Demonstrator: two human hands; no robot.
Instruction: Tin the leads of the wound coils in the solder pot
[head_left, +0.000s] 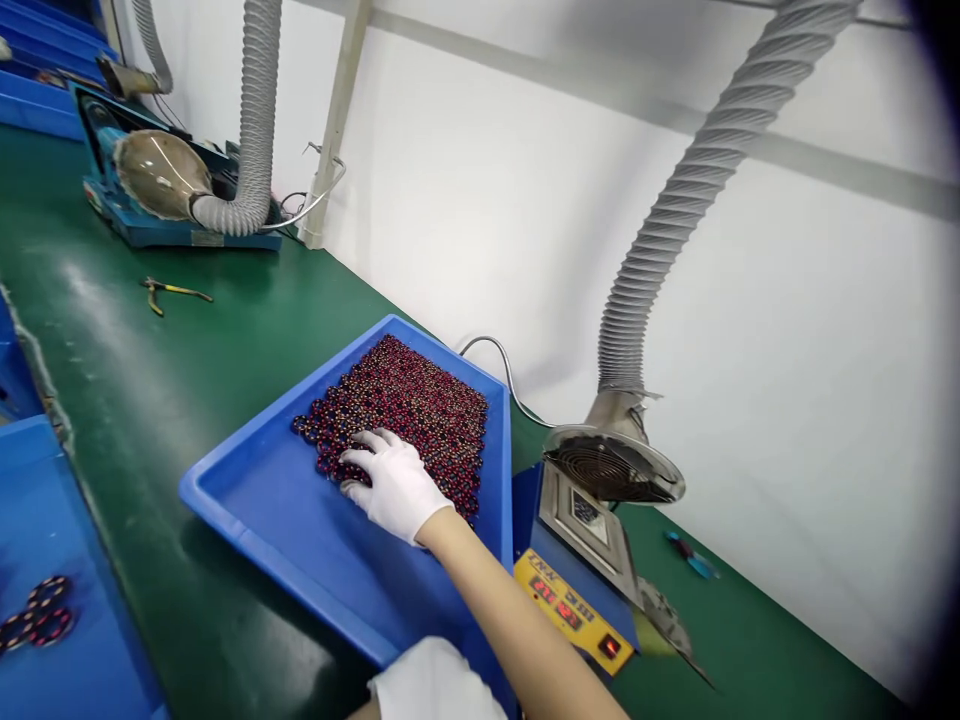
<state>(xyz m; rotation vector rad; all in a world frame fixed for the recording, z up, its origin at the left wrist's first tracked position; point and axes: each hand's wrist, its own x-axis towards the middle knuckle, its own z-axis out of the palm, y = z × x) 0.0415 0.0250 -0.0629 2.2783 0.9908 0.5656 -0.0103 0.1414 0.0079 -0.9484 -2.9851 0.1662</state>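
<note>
A blue tray [270, 500] on the green bench holds a dense layer of small dark ring-shaped parts [420, 400] dotted with red and gold. My right hand [397, 488], in a white glove, rests palm down on the near edge of that layer. Its fingers are spread and touch the rings; whether any ring is between them is hidden. At the bottom edge of the view, my left hand [439, 685], also gloved in white, is at the tray's near side. Only part of it shows, and its fingers are out of sight.
Right of the tray stands a machine with a yellow display panel [574, 610], beneath a round fume hood [615, 465]. Yellow-handled pliers [176, 291] and a teal machine [187, 238] are farther back. Another blue tray [45, 500] at left holds several dotted rings [49, 608].
</note>
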